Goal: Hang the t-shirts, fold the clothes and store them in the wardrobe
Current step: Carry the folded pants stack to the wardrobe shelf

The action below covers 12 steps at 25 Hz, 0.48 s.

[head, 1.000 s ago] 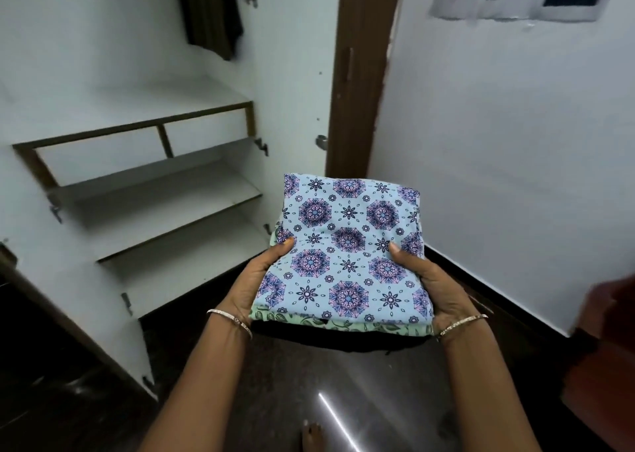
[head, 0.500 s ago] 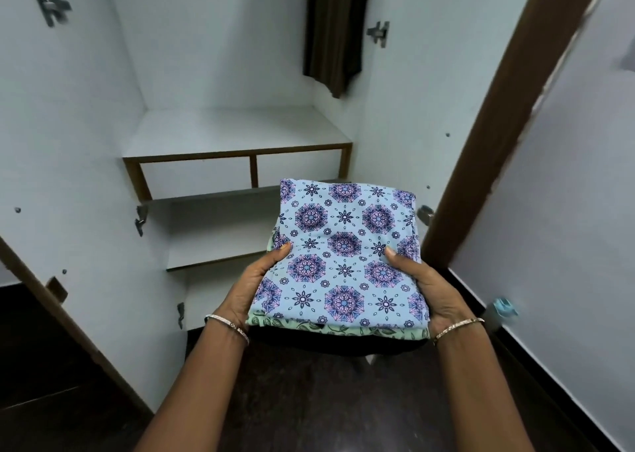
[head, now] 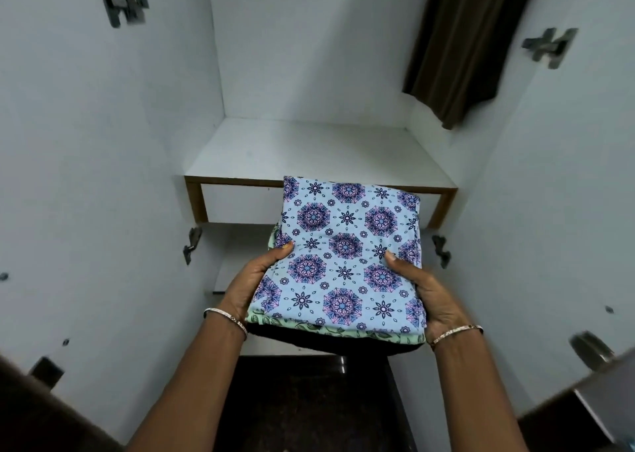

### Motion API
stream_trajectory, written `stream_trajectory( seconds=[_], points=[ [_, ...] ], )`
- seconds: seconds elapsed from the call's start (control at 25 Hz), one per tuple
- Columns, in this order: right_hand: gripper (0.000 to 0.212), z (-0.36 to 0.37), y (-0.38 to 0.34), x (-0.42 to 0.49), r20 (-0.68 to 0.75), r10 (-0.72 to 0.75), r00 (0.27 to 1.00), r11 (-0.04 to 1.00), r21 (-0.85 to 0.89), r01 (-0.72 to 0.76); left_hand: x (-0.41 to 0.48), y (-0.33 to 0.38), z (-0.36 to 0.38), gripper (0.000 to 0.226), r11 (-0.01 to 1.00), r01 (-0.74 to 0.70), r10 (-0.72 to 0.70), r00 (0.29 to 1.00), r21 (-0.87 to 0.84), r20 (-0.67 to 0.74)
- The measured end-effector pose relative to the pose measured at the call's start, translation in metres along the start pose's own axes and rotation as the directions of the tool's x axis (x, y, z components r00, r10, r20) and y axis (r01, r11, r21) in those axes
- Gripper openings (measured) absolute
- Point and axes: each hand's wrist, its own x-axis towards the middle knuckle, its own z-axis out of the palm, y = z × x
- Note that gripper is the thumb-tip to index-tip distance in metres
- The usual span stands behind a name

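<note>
Head view: the left grip [head: 256, 279] and the right grip [head: 431, 297] hold a stack of folded clothes [head: 347, 255] between them, one on each side edge near the stack's close end. Each thumb lies on top of the stack, the left thumb [head: 281, 247] and the right thumb [head: 395, 257] pressed on the print. The other fingers run underneath and are hidden. The top layer is a blue cloth [head: 343, 217] with purple mandala shapes. Under it a green leaf-print piece [head: 309, 328] shows along the near edge, and a black piece [head: 326, 343] lies at the bottom.

The stack is held level in the air in front of the open wardrobe [head: 309, 56]. Its far edge overlaps the brown front lip of the upper shelf [head: 309, 149] in the picture, but whether it touches cannot be told. A lower shelf [head: 240, 238] shows to the left, behind the left grip. A thin bangle [head: 225, 315] sits on the left wrist and another bangle [head: 457, 331] on the right wrist.

A dark brown garment [head: 464, 46] hangs at the upper right inside the wardrobe, well apart from the stack. Metal hinges [head: 123, 1] are fixed to the white side panels. Below the arms is a dark floor [head: 302, 400].
</note>
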Motion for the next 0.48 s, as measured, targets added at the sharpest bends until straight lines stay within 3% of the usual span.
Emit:
stream_trajectory(
  seconds=[0.08, 0.16, 0.24, 0.32, 0.44, 0.48],
  points=[
    [0.081, 0.017, -0.019, 0.050, 0.027, 0.022, 0.999, 1.000, -0.014, -0.022, 0.039, 0.022, -0.017, 0.069, 0.999, -0.001, 0.003, 1.000, -0.049, 0.023],
    [0.089, 0.034, -0.037, 0.103, 0.051, 0.035, 0.998, 0.999, -0.012, -0.034, 0.085, 0.040, -0.040, 0.085, 0.989, -0.008, 0.010, 1.000, -0.146, 0.013],
    [0.088, 0.051, -0.050, 0.144, 0.101, 0.013, 0.995, 1.000, 0.001, -0.013, 0.116, 0.063, -0.053, 0.072, 0.982, 0.011, -0.007, 1.000, -0.188, 0.023],
    [0.083, 0.065, -0.064, 0.187, 0.124, 0.016, 0.992, 1.000, 0.003, -0.017, 0.149, 0.082, -0.070, 0.017, 0.976, 0.006, -0.018, 0.998, -0.217, -0.053],
    [0.060, 0.084, -0.080, 0.246, 0.135, 0.050, 0.990, 0.999, 0.000, -0.051, 0.197, 0.107, -0.097, 0.045, 0.984, -0.006, -0.020, 0.989, -0.180, -0.145],
    [0.057, 0.089, -0.084, 0.265, 0.137, 0.052, 0.989, 0.999, -0.003, -0.052, 0.212, 0.114, -0.105, 0.045, 0.987, -0.012, -0.018, 0.983, -0.161, -0.182]
  ],
)
